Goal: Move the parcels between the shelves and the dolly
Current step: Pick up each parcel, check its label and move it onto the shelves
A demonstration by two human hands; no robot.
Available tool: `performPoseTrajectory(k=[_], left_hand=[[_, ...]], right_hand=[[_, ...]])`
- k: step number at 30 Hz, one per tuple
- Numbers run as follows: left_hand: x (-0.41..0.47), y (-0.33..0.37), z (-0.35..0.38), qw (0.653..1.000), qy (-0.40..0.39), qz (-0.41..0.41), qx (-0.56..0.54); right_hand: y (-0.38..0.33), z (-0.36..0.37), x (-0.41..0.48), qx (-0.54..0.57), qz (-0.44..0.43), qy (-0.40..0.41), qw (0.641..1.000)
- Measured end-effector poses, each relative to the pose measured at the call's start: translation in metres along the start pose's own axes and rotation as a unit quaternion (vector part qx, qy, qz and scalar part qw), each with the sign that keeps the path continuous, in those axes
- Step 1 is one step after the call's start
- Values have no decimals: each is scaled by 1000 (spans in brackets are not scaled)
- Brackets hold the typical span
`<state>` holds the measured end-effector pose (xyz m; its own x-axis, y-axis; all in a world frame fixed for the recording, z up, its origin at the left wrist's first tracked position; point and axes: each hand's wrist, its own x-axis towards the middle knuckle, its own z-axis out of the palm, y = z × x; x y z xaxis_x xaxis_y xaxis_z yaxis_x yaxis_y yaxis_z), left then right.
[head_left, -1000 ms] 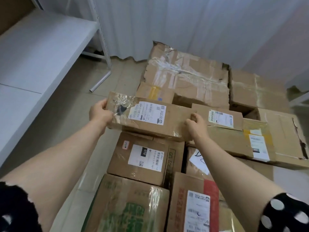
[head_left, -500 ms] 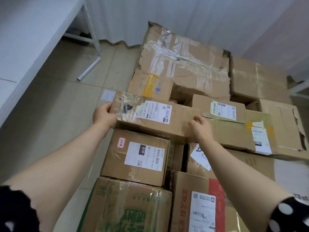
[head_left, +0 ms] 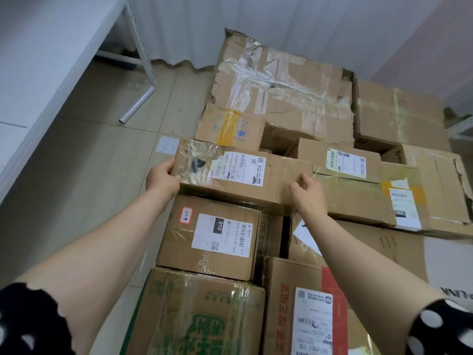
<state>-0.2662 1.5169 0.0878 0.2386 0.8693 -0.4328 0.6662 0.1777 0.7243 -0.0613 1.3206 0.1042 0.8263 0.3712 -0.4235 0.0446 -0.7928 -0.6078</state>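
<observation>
A long flat cardboard parcel with a white label and shiny tape lies across the pile of parcels in the middle of the view. My left hand grips its left end, fingers curled over the edge. At the parcel's right near edge my right hand holds on, thumb on top. Below it sits a box with a "010" label. The dolly under the pile is hidden.
Many more cardboard boxes surround it: a big taped one at the back, a green-printed one nearest me, a red-striped one. A white shelf stands at left over tiled floor. A metal tube lies on the floor.
The long parcel has come down a little onto the pile with both hands still on it. The view has shifted to the right, so the shelf sits further left.
</observation>
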Motion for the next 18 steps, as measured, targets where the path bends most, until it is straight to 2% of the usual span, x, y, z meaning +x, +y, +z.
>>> performPoseTrajectory(k=[3,6,9,11,15,18], left_hand=[[3,-1,3,995,-10,-3,98],[-5,8,5,973,5,-17,230],[-34,32,11,955,14,2,297],[-63,53,17,945,-28,41,323],[-131,93,26,903,-120,136,388],[-192,121,36,873,-169,202,411]], right_hand=[[-2,1,-6,-42,6,-16,999],[-3,-5,-18,-49,11,-32,998],[-2,-23,-43,-51,5,-50,997],[-1,-41,-63,-53,-3,-60,997],[-3,-91,-107,-66,-21,-76,995],[2,-137,-142,-125,-55,-72,988]])
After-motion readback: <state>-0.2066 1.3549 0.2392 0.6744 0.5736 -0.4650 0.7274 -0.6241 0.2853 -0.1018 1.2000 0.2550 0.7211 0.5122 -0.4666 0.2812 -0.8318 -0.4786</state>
